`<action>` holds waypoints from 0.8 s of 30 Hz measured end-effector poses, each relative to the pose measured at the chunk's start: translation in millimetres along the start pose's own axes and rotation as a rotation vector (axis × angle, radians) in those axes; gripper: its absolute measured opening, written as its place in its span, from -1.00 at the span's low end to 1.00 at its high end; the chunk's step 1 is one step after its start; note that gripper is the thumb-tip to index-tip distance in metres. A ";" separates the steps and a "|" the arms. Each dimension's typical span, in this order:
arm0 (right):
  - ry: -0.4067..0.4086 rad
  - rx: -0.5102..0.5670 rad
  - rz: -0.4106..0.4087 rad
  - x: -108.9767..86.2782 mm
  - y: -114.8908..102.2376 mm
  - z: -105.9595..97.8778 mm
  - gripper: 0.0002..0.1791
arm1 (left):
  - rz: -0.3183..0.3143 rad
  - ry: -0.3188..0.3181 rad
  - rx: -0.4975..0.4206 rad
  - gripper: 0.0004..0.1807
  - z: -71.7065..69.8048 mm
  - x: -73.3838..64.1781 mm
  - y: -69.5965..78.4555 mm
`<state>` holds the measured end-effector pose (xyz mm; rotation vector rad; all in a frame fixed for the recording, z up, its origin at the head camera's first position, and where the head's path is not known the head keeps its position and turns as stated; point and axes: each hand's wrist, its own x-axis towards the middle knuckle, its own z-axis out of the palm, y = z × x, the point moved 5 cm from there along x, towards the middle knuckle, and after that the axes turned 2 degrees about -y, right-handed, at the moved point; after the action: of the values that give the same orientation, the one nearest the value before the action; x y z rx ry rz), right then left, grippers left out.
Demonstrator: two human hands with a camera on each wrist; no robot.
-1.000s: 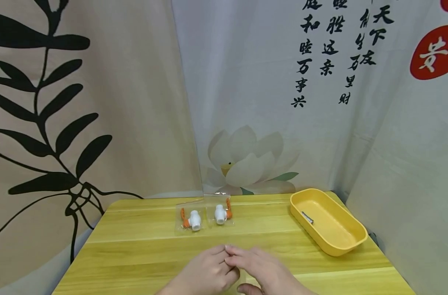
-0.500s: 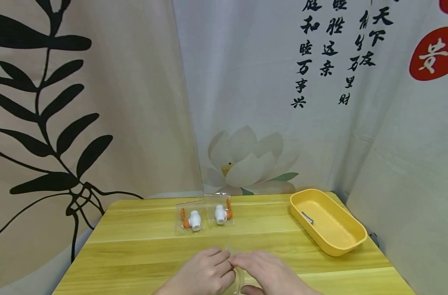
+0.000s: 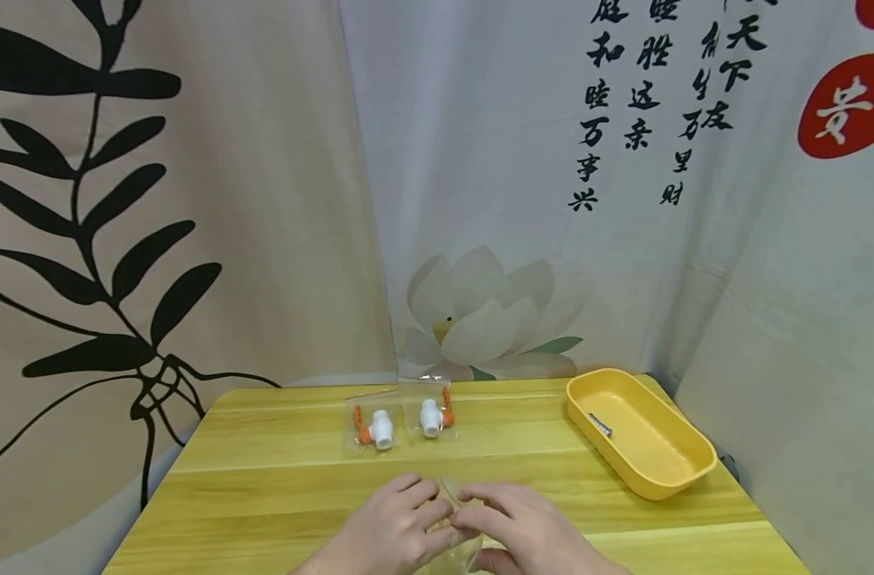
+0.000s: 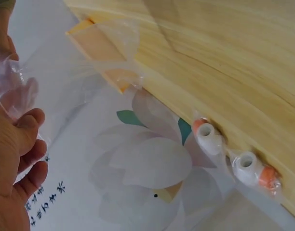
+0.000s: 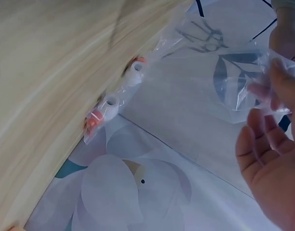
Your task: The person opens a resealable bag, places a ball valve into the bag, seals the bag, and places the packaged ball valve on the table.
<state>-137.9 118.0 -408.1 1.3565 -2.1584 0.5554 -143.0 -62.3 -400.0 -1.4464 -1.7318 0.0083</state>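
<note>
A clear plastic bag (image 4: 101, 60) hangs between my two hands, its mouth at the fingertips. My left hand (image 3: 401, 523) pinches one side of its edge. In the right wrist view, the same bag (image 5: 224, 79) is gripped between thumb and fingers of my right hand (image 5: 275, 144); that hand's remaining fingers are loosely bent. The bag looks thin and see-through, with no object visible in it. Farther back on the table lie two white valves with orange handles, the left valve (image 3: 382, 430) and the right valve (image 3: 431, 418), each in its own clear bag.
A yellow tray (image 3: 699, 471) stands at the table's right side, with a small metallic piece (image 3: 600, 424) inside. The wooden table (image 3: 279, 495) ends at a printed curtain (image 3: 300, 200) along its back.
My right fingers, which overlapped the left ones, have drawn slightly apart from them. More of the clear bag now shows between my hands, and its edge stands up at the fingertips.
</note>
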 end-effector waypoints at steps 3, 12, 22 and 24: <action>-0.085 -0.044 0.040 0.9 2.7 0.9 -0.49 | 0.030 -0.021 0.038 -0.71 0.2 1.0 0.7; -0.092 -0.412 -0.306 14.6 -1.1 -5.2 -0.78 | 0.128 -0.104 0.138 -0.77 2.7 8.0 5.1; -0.226 -0.494 -0.415 11.6 0.1 -6.5 -0.69 | 0.099 -0.229 -0.148 -0.66 9.7 7.0 22.9; -0.228 -0.493 -0.428 12.1 -2.1 -6.6 -0.75 | 0.057 -0.248 -0.184 -0.65 9.5 7.5 25.6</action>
<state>-138.9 112.6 -395.2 1.5712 -1.9026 -0.2910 -127.9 -43.1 -414.4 -1.6873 -1.9316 0.0629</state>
